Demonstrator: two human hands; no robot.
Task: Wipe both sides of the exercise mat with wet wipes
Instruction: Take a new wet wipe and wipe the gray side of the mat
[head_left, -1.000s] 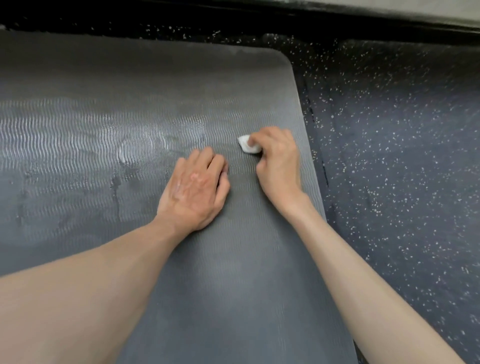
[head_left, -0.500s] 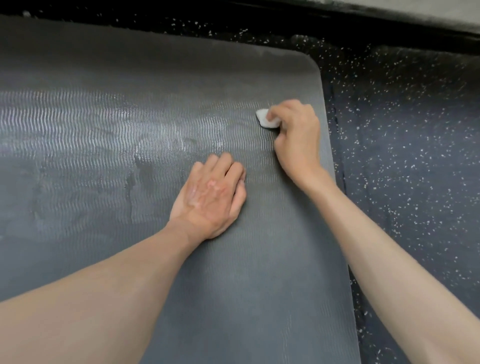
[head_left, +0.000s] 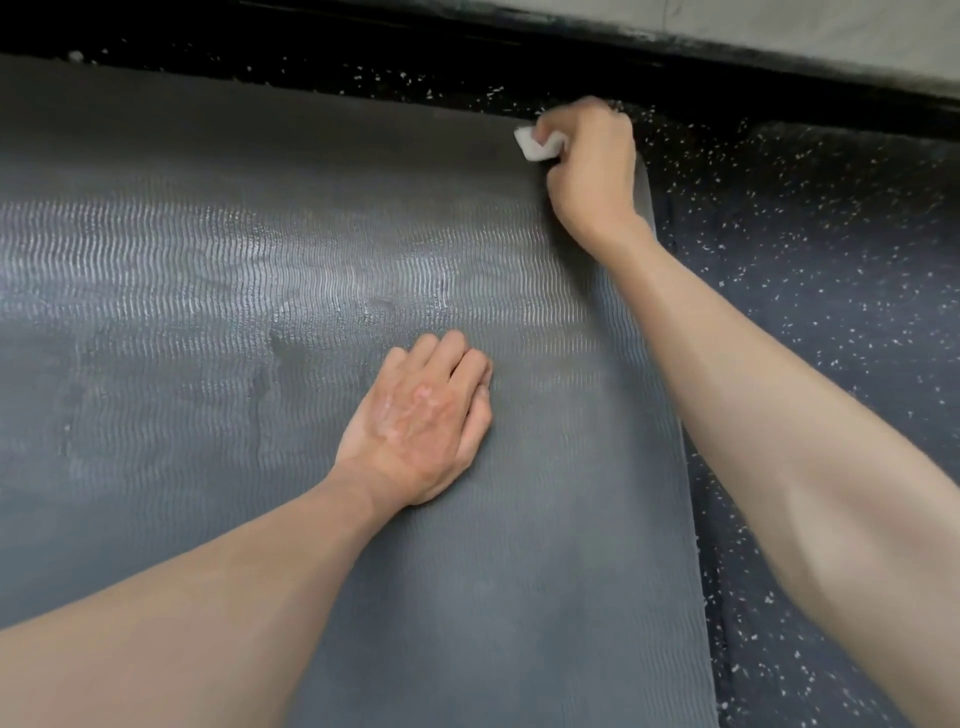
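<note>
The grey exercise mat (head_left: 218, 291) is lying flat on the speckled dark floor (head_left: 810, 249), filling the left and centre of the frame. At upper right, the right hand (head_left: 592, 166) is curling its fingers around a folded white wet wipe (head_left: 537, 144) and pressing it onto the mat's far right corner. The left hand (head_left: 423, 421) is resting palm down, fingers straight and together, at the centre of the mat (a shiny, wet-looking band is showing just above it).

mat (head_left: 208, 364) on floor (head_left: 831, 312) — wipe (head_left: 537, 144) at far-right corner
</note>
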